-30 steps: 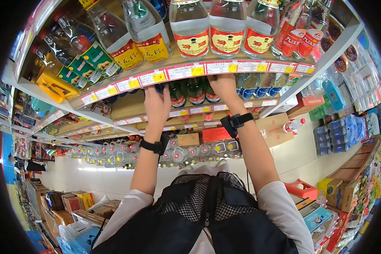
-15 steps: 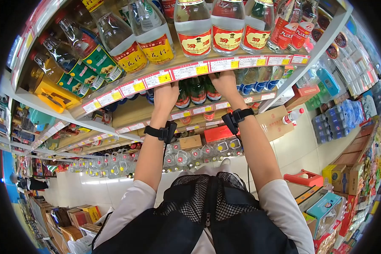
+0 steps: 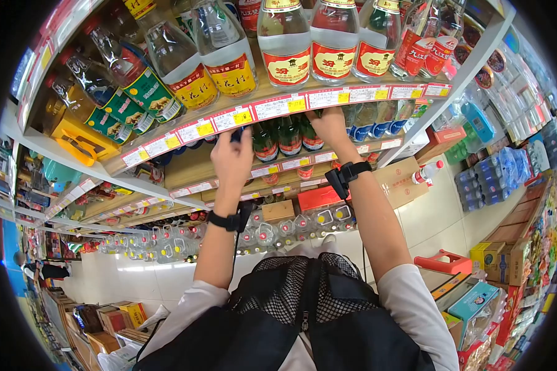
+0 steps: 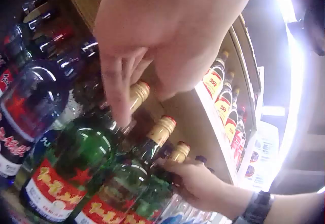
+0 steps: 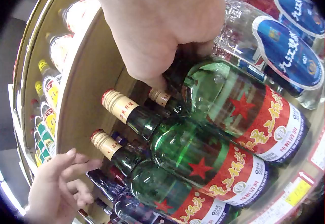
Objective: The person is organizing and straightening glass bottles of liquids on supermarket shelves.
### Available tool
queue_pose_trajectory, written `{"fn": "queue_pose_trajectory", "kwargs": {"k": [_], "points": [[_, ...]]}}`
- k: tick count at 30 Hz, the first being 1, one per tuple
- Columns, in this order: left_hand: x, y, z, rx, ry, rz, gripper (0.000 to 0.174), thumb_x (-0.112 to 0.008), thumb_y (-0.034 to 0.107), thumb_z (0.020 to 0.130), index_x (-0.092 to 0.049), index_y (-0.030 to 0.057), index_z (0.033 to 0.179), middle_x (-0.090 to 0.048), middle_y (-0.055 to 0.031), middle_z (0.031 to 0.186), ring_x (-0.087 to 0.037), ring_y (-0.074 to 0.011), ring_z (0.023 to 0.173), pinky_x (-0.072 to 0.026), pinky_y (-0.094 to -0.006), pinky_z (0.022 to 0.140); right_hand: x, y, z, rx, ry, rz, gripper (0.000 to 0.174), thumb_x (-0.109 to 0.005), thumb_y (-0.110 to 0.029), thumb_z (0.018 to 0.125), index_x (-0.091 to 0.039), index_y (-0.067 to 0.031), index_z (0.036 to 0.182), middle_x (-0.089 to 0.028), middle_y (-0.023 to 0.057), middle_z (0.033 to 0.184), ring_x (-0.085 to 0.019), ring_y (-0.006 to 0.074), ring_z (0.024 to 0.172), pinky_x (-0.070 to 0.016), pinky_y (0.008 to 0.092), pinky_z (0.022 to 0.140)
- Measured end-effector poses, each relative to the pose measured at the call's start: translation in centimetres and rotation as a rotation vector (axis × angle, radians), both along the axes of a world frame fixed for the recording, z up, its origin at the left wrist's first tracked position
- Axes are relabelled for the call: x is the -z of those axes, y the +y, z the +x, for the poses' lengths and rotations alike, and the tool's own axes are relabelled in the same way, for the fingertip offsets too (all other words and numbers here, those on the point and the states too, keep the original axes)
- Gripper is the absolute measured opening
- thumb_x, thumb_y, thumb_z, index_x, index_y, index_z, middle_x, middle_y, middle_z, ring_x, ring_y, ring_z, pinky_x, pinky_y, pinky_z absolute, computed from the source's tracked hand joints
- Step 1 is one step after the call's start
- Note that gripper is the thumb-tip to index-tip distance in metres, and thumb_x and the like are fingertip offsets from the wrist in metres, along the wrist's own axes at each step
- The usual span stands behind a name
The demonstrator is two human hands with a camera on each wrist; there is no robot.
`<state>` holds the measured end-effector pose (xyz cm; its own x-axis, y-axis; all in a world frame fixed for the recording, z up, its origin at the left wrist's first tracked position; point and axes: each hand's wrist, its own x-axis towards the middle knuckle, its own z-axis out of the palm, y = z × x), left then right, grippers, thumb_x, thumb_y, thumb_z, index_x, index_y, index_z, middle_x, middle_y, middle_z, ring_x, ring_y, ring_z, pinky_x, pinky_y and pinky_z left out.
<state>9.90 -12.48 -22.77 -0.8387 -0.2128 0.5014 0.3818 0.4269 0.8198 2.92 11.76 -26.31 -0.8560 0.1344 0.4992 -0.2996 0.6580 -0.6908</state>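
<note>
Three green bottles with red labels stand in a row on the lower shelf; the middle one (image 5: 203, 158) lies between the hands in the right wrist view. My right hand (image 3: 329, 130) curls round the neck of the rightmost green bottle (image 5: 244, 110), its fingertips partly hidden behind the glass. Beside the leftmost green bottle (image 4: 66, 168), my left hand (image 3: 232, 157) has its fingers loosely spread and holds nothing. In the left wrist view its fingers hang near a gold cap (image 4: 138, 94); contact is unclear there. Dark bottles (image 4: 35, 102) stand on that side.
Just above both hands runs the upper shelf's price-tag edge (image 3: 263, 109), with clear glass bottles (image 3: 286, 62) on top. Blue-labelled bottles (image 5: 292, 51) stand right of the green ones. Lower down are a red box (image 3: 320, 196) and large jugs on the floor.
My left hand went in under the shelf edge among the bottles, then drew back left, its fingers spreading. My right hand stays at the rightmost green bottle. The view has shifted slightly.
</note>
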Motion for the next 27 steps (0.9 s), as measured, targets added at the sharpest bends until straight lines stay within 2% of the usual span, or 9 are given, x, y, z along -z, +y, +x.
{"fn": "queue_pose_trajectory", "kwargs": {"k": [4,6,7,10,11,13,17,22,27], "points": [[2.6,-2.8,0.1,-0.110,0.169,0.181,0.037,-0.074,0.020,0.085,-0.059,-0.0039,0.109,-0.069,-0.0175,0.088,-0.067,-0.0144,0.074,-0.0491,-0.0296,0.064,0.0,-0.1,-0.2,0.030,-0.065,-0.022,0.031,-0.072,-0.017,0.082,-0.063,-0.0017,0.108,-0.066,0.0218,0.102,-0.061,0.0426,0.096,-0.0490,0.0466,0.082],[2.1,-3.9,-0.5,-0.288,-0.145,-0.172,0.045,-0.075,0.026,0.084,-0.056,-0.0002,0.115,-0.067,-0.0216,0.092,-0.067,-0.0243,0.078,-0.0506,-0.0331,0.067,0.4,-0.1,-0.2,0.015,-0.010,-0.025,0.032,-0.072,-0.018,0.082,-0.063,-0.0014,0.107,-0.066,0.0222,0.101,-0.061,0.0427,0.095,-0.0491,0.0469,0.082],[1.8,-4.1,-1.3,-0.288,-0.145,-0.172,0.045,-0.075,0.026,0.084,-0.056,-0.0002,0.115,-0.067,-0.0216,0.092,-0.067,-0.0243,0.078,-0.0506,-0.0331,0.067,0.4,0.0,-0.1,0.015,-0.010,-0.026,0.032,-0.072,-0.018,0.082,-0.063,-0.0014,0.107,-0.066,0.0222,0.101,-0.061,0.0427,0.095,-0.0491,0.0469,0.082],[1.5,-4.8,-2.7,-0.125,-0.049,-0.386,0.057,-0.071,0.044,0.083,-0.058,-0.0014,0.114,-0.067,-0.0282,0.094,-0.062,-0.0483,0.090,-0.0505,-0.0487,0.077,-0.1,-0.1,0.0,0.020,0.038,0.026,0.030,-0.073,-0.024,0.080,-0.064,-0.0016,0.098,-0.067,0.0237,0.091,-0.063,0.0435,0.085,-0.0507,0.0505,0.076],[1.7,-4.9,-3.0,-0.131,-0.050,-0.385,0.057,-0.071,0.044,0.083,-0.058,-0.0014,0.114,-0.067,-0.0282,0.094,-0.062,-0.0483,0.090,-0.0505,-0.0487,0.077,-0.3,-0.2,0.2,0.028,0.024,0.021,0.030,-0.073,-0.024,0.080,-0.063,-0.0016,0.098,-0.067,0.0236,0.091,-0.063,0.0436,0.085,-0.0506,0.0506,0.076],[2.0,-5.3,-4.0,-0.163,-0.368,-0.417,0.056,-0.068,0.047,0.085,-0.060,0.0023,0.118,-0.067,-0.0285,0.084,-0.063,-0.0489,0.082,-0.0512,-0.0492,0.072,-0.1,-0.2,0.2,0.037,0.011,0.016,0.030,-0.073,-0.024,0.080,-0.063,-0.0016,0.098,-0.067,0.0236,0.091,-0.063,0.0438,0.085,-0.0505,0.0506,0.076],[3.0,-5.6,-4.4,-0.161,-0.312,-0.398,0.054,-0.065,0.049,0.087,-0.063,0.0061,0.119,-0.066,-0.0282,0.078,-0.063,-0.0497,0.078,-0.0518,-0.0502,0.070,0.3,-0.1,-0.1,0.028,0.106,0.019,0.031,-0.073,-0.024,0.080,-0.063,-0.0012,0.099,-0.067,0.0229,0.091,-0.063,0.0434,0.085,-0.0503,0.0507,0.077],[1.9,-5.0,-3.6,-0.103,-0.348,-0.276,0.054,-0.064,0.047,0.089,-0.065,-0.0007,0.113,-0.066,-0.0229,0.065,-0.069,-0.0356,0.061,-0.0543,-0.0423,0.062,-0.2,0.0,0.2,0.010,-0.015,0.006,0.032,-0.071,-0.022,0.082,-0.064,-0.0009,0.105,-0.067,0.0239,0.098,-0.061,0.0443,0.093,-0.0489,0.0483,0.081],[2.1,-4.7,-3.7,-0.108,-0.316,-0.249,0.053,-0.065,0.045,0.089,-0.065,-0.0025,0.114,-0.063,-0.0192,0.057,-0.069,-0.0301,0.055,-0.0540,-0.0395,0.058,-0.8,-0.1,0.5,0.012,-0.128,-0.019,0.033,-0.072,-0.023,0.082,-0.064,-0.0013,0.105,-0.066,0.0238,0.095,-0.062,0.0430,0.089,-0.0486,0.0487,0.078]]}}
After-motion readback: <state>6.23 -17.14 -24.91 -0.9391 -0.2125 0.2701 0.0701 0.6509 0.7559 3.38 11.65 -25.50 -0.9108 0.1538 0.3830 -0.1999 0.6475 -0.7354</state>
